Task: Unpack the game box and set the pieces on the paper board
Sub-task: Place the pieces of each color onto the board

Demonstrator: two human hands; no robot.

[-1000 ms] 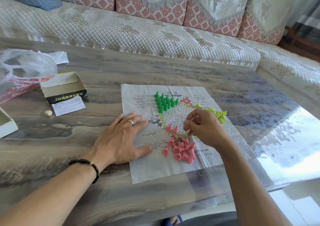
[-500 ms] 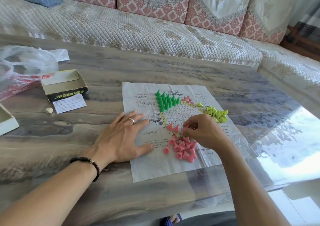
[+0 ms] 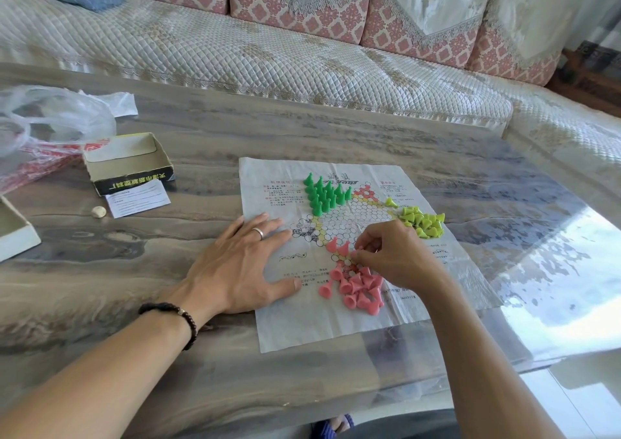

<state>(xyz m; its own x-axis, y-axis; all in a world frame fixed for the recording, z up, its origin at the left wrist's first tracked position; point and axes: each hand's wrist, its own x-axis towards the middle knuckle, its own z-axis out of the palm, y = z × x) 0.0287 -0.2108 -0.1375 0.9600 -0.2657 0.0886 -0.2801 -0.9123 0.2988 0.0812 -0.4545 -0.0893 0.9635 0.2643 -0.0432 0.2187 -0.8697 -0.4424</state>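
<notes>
The game box (image 3: 129, 163) is sitting emptied at the left of the table (image 3: 369, 136), so the unpacking is looking finished and the setting out is partly done. The left hand (image 3: 242, 267) is lying flat with fingers spread, holding down the left edge of the paper board (image 3: 285, 324). Further right, the green pieces (image 3: 324, 195) are standing upright in their corner, seemingly complete. Two pink pieces are standing just left of the right hand (image 3: 396, 257), whose fingertips are curling low over the board; whether they are pinching a piece I cannot tell. The pink pile (image 3: 358, 287) is lying just below that hand, and the yellow pile (image 3: 421, 222) beyond it is waiting unsorted.
</notes>
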